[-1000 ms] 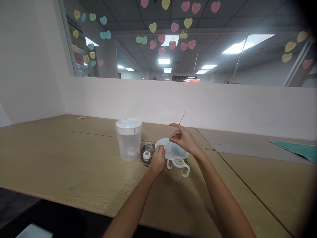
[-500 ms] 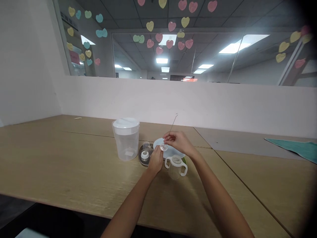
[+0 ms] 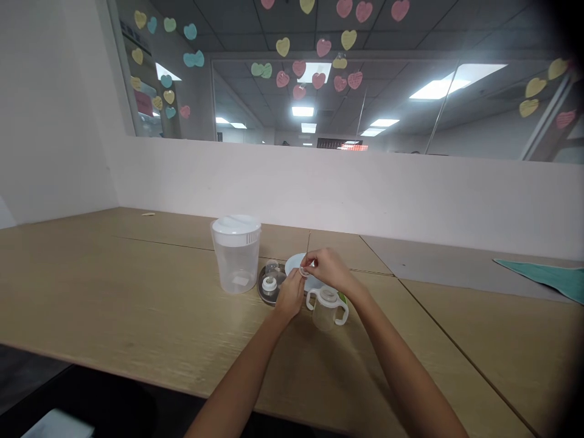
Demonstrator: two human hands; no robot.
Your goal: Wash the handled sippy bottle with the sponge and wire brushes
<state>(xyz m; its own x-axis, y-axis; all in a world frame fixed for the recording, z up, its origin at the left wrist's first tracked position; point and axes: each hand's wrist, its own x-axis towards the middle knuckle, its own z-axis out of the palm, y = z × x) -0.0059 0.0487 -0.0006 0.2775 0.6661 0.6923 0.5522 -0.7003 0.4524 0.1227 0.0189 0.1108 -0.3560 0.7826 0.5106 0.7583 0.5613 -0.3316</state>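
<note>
My left hand (image 3: 291, 296) is closed on a small clear round piece (image 3: 303, 271) that looks like a bottle nipple, partly hidden by fingers. Just above it, my right hand (image 3: 329, 267) pinches a thin wire brush (image 3: 309, 239), whose upper shaft points up; its lower end is hidden at the clear piece. Below my hands stands a clear baby bottle (image 3: 325, 313) with two white handles. To the left, a round metal tray (image 3: 264, 296) carries a white-ringed bottle part (image 3: 269, 284) and a clear dome cap (image 3: 272, 267). Behind my hands lies a pale plate (image 3: 294, 261).
A clear plastic pitcher (image 3: 237, 261) with a white lid stands left of the tray. A teal cloth (image 3: 547, 277) lies at the far right. The wooden table (image 3: 137, 298) meets a white wall (image 3: 228, 176) below a window. A small flat piece (image 3: 148, 214) lies at the far left.
The wire brush has tilted more upright, and less of its shaft shows above my right hand. Both hands stay together at the clear piece. The view has shifted slightly.
</note>
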